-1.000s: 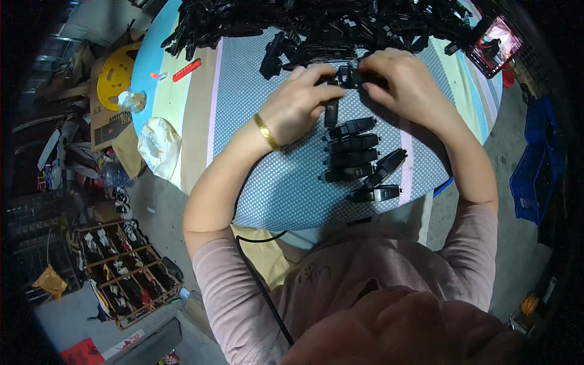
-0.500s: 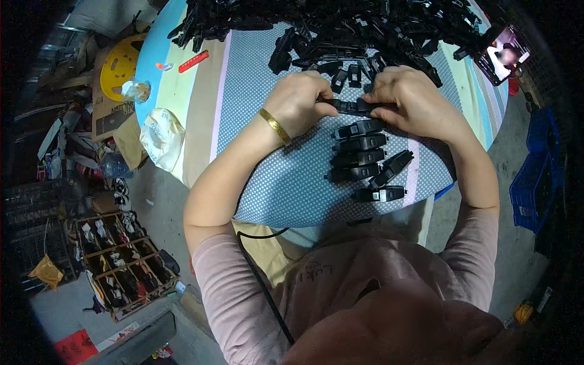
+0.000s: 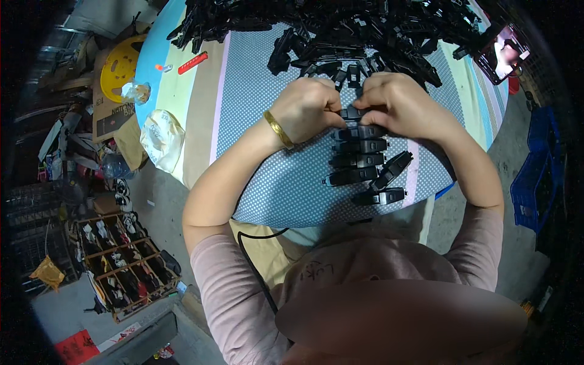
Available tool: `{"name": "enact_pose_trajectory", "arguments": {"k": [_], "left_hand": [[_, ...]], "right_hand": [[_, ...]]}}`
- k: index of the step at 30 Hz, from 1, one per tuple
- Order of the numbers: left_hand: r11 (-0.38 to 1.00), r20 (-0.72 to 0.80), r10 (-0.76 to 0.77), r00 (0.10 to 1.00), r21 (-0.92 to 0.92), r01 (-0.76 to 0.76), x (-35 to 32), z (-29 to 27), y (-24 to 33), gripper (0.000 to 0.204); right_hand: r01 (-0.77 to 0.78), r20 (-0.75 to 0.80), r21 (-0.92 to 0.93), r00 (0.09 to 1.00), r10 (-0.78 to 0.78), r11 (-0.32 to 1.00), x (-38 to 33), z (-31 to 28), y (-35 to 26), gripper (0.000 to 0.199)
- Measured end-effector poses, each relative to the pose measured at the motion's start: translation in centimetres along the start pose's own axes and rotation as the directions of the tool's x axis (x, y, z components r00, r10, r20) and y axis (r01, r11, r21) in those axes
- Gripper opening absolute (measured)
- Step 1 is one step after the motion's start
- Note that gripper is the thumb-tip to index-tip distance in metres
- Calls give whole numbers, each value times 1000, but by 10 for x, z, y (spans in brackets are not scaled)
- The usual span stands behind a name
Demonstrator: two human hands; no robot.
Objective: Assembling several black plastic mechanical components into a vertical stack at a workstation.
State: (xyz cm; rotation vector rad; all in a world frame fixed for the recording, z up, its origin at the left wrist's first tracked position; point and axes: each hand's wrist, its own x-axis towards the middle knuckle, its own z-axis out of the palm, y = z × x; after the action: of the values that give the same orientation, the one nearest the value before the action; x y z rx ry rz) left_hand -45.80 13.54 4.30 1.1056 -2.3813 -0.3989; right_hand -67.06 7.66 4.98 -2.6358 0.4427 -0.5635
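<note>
My left hand and my right hand meet over the patterned tablecloth, both closed by thumb and fingers on the ends of a small black plastic part. My fingers hide much of it. Right below it, a column of similar black plastic parts lies side by side toward me. Another such part is slanted at the right of the column, and one more lies nearest the table's front edge. Just beyond my fingers, a few small black pieces lie at the edge of a large heap.
The large heap of black plastic parts covers the table's far side. At the left lie a red utility knife and a white plastic bag. A phone stands at the far right. Blue crates sit on the floor at right.
Both hands have come slightly nearer to me with the black plastic part, which now sits against the top of the column. The column's parts have shifted a little.
</note>
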Motion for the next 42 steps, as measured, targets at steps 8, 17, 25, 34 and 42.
{"name": "enact_pose_trajectory", "arguments": {"k": [8,17,25,34,42], "left_hand": [[954,-348,-264,899,46,297,4,-17,-25,22],[807,-550,-290,783,300,509,1,-11,-85,33],[898,-589,-393,706,-80,432,2,-25,-67,32],[333,96,-475,875,-900,280,6,-19,5,66],[938,-177,-322,930,-196,287,7,13,9,29]], "right_hand": [[51,-115,-205,990,-76,977,3,5,16,28],[29,-179,-414,977,-113,910,3,11,14,22],[97,-37,-304,993,-114,948,0,16,7,28],[-72,-209,-209,977,28,975,0,0,22,34],[-183,-109,425,962,251,886,-1,-7,18,25]]}}
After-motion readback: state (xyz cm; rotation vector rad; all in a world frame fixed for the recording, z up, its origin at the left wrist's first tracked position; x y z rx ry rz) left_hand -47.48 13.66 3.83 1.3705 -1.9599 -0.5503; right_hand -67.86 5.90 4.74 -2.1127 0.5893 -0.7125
